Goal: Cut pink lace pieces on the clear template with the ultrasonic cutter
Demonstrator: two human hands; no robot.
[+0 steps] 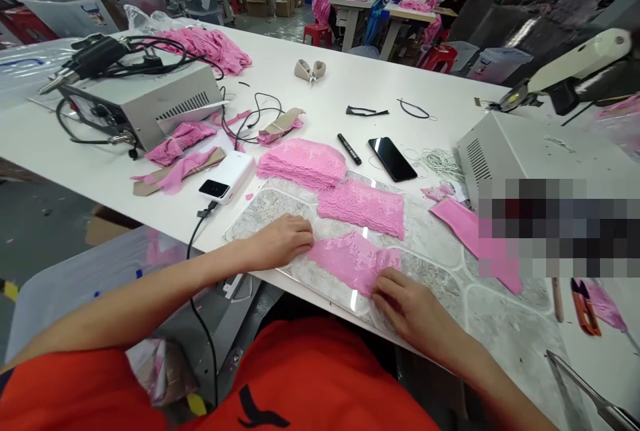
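A pink lace piece (350, 259) lies on the marbled mat (430, 261) in front of me. At its left end, my left hand (287, 241) has its fingers closed on the edge. My right hand (405, 301) pinches the right end, where the lace looks folded over. Just beyond are two stacks of pink lace: a flat-edged stack (363, 207) and a rounded stack (301, 163) farther left. The fingertips are partly hidden by the hands themselves.
A black phone (393, 159) and a marker (349, 149) lie past the stacks. A white power bank (227, 177) stands left, its cable (193, 237) hanging over the edge. Grey machine boxes (145, 101) flank the table. Scissors (593, 391) and orange snips (585, 307) lie right.
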